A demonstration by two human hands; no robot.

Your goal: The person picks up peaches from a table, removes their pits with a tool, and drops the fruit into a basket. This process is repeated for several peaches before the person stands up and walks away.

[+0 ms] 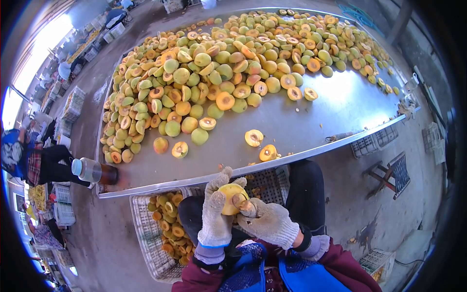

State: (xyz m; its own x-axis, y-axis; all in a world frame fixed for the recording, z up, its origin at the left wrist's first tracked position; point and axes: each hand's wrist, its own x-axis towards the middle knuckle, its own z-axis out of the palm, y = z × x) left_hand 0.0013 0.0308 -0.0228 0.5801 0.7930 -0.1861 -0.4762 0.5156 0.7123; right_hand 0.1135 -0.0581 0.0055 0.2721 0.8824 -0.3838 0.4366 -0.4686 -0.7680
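My left hand, in a worn work glove, holds a halved yellow fruit in front of my lap, just off the table's near edge. Gloved too, my right hand is closed around a small tool whose end meets the cut face at the pit; most of the tool is hidden. Two fruit halves, one cut side up and another, lie on the metal table near its front edge. Behind them spreads a large heap of halved fruit.
A white crate of fruit halves stands at my left leg. On the table's left corner lies a bottle of dark liquid. A folding stool is on the right. A person is at the far left; more crates stand behind.
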